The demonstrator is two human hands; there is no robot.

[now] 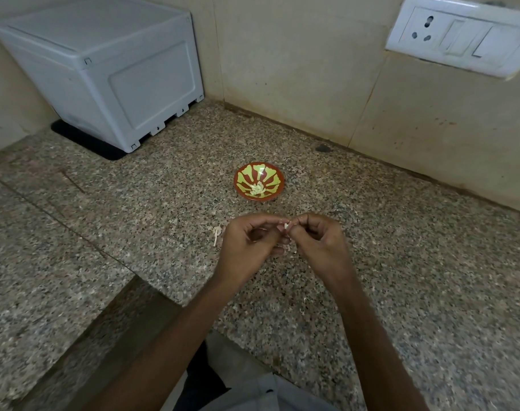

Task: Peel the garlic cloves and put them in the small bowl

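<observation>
Head view, the only 1. Pinching 1 garlic clove [287,226] between left hand [249,241] and right hand [318,241], both curled, fingertips brought together on it, likely for lifting the skin with a nail. Held above the granite counter [152,221], near the small bowl [278,180] but apart from it, probably to keep the drop short. Lying in the bowl's middle: a small heap of peeled cloves [258,188]. Lying just beside the left hand: pale skin scraps [216,234], seemingly kept out of the bowl. Farther back, by the wall: a white box [104,69], a socket plate [460,34].
</observation>
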